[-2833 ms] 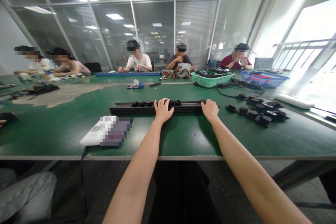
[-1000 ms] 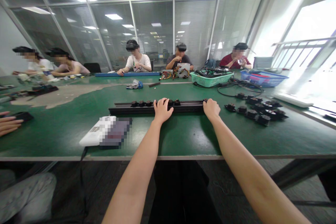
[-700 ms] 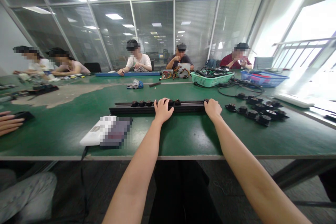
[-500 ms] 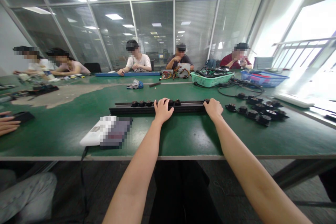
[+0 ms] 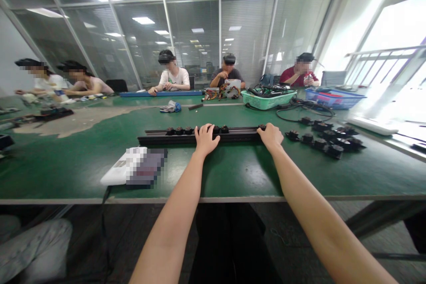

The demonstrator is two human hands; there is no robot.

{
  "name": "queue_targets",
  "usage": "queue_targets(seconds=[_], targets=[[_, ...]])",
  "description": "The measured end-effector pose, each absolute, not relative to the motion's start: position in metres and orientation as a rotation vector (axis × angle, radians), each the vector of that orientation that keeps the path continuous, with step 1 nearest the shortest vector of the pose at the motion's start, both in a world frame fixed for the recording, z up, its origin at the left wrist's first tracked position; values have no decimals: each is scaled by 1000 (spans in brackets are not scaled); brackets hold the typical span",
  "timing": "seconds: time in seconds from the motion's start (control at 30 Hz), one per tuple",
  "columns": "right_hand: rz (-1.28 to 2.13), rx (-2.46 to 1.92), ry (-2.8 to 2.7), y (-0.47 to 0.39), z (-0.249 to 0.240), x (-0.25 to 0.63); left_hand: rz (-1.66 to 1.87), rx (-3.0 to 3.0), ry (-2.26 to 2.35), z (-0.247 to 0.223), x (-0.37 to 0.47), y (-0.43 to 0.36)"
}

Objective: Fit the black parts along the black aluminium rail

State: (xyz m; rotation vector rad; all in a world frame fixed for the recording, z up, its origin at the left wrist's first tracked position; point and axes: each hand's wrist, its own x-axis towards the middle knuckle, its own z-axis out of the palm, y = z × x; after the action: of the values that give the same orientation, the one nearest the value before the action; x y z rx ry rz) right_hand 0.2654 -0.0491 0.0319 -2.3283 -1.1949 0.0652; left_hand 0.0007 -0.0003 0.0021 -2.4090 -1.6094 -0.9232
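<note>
My left hand (image 5: 207, 140) lies across the middle of a long black slotted rail (image 5: 166, 140), its fingers spread over the top and the thumb apart, while my right hand (image 5: 272, 137) is at the rail's right end, fingers curled and thumb beside a black block (image 5: 262, 127), though I cannot tell whether I am pinching it. The rail lies lengthwise before me on the green tabletop (image 5: 233, 177), with a row of small black blocks (image 5: 179, 131) along it, and more loose black blocks (image 5: 320, 143) sit in a cluster to my right.
</note>
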Motion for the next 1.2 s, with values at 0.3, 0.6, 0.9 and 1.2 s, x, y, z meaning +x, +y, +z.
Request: queue_targets(seconds=[0.3,0.6,0.9,1.2], targets=[[63,-2346,-1185,-48,32,267,-923,-2415,-1612,2,0,0],[78,-2356,-1165,-50,33,270,-919,-2411,-1609,2,0,0],[89,-2374,-1148,-52,34,271,-922,-2402,-1603,0,0,1],[96,-2382,-1099,-51,35,275,-918,-2412,-1613,3,1,-1]])
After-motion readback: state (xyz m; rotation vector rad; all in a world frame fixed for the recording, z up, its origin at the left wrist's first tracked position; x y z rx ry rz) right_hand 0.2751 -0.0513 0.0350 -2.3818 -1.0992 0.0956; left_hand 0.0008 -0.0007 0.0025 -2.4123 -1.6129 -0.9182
